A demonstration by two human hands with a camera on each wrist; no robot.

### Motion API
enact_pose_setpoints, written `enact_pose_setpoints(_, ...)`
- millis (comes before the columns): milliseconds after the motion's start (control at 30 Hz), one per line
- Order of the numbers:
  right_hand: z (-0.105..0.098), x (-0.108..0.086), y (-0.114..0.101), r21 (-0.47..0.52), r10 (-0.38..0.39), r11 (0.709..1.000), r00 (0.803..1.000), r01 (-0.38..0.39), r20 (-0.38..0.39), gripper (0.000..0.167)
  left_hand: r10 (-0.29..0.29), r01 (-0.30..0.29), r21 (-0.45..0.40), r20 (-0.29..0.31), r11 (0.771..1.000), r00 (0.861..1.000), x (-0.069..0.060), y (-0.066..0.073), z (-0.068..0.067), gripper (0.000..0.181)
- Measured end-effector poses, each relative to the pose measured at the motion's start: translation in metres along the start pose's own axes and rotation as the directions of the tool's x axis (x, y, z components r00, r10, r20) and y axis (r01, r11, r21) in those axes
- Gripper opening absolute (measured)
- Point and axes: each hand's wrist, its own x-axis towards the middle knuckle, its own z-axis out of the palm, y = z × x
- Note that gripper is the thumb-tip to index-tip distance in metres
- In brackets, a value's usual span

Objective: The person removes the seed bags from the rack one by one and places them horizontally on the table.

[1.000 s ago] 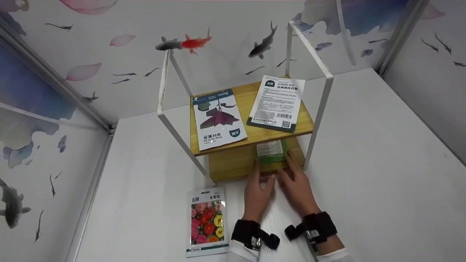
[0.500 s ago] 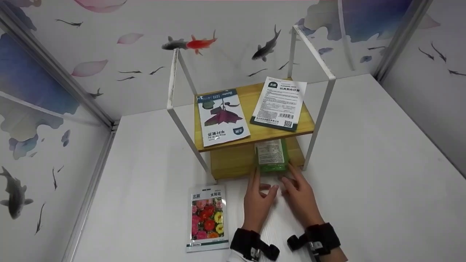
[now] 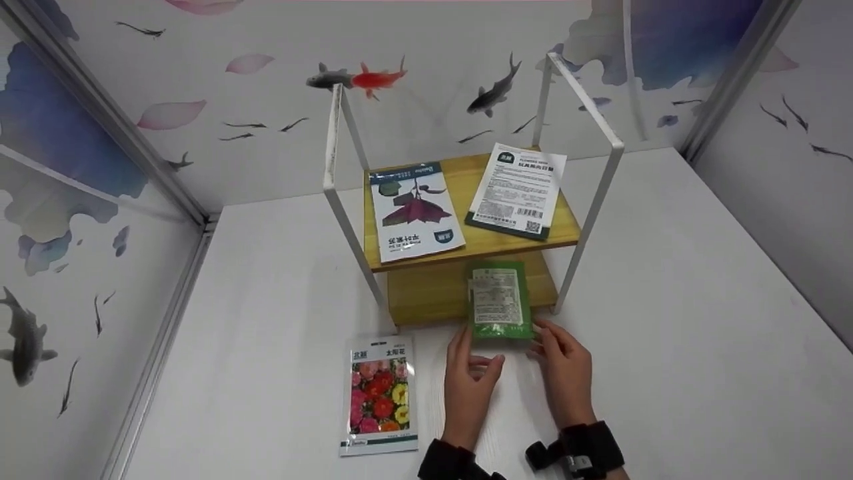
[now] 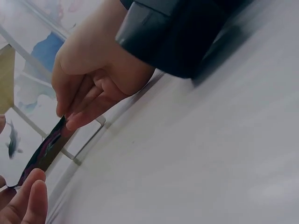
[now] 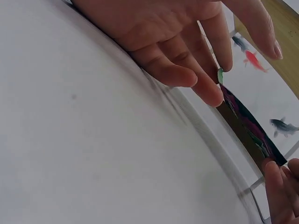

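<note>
A green seed packet (image 3: 498,301), its white text label facing up, lies partly over the front edge of the lower shelf (image 3: 426,293). My left hand (image 3: 468,393) pinches its near left corner. On the opposite side, my right hand (image 3: 570,373) pinches the near right corner. The left wrist view shows the packet (image 4: 44,151) edge-on between both hands, its underside dark and patterned. In the right wrist view, the packet's edge (image 5: 247,123) spans the gap from one hand's fingers to the other's.
Two white seed packets lie on the upper shelf: a purple-leaf packet (image 3: 416,212) and a text-side-up packet (image 3: 518,190). A sun-flower-patterned packet (image 3: 380,397) lies on the white table (image 3: 266,347), left of my left hand. White rack posts (image 3: 586,200) flank the shelves.
Both hands have drawn the green seed packet toward me, from beneath the upper shelf to beyond the lower shelf's front edge. The other packets stay where they were; the head view has shifted slightly.
</note>
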Motion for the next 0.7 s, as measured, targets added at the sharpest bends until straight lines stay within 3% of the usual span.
enact_pose_setpoints(267,0.0005,0.0017,0.0011,-0.016,0.004,1.0,1.0,-0.004,-0.011,0.033,-0.009,0.009,0.004,-0.027,1.0,1.0,-0.0005,0.0004,-0.002,0.063)
enact_pose_setpoints(467,-0.0006,0.0,0.0039,0.001,0.038,0.999,0.999,-0.038,-0.001,0.039,-0.002,0.005,0.072,-0.045,0.997,0.999,-0.0025,-0.0037,-0.0013,0.055)
enact_pose_setpoints(700,0.0001,0.0009,0.0019,-0.067,0.05,0.996,0.999,-0.051,-0.003,0.045,0.019,-0.011,0.105,-0.073,0.994,0.997,-0.002,-0.0019,-0.0013,0.046)
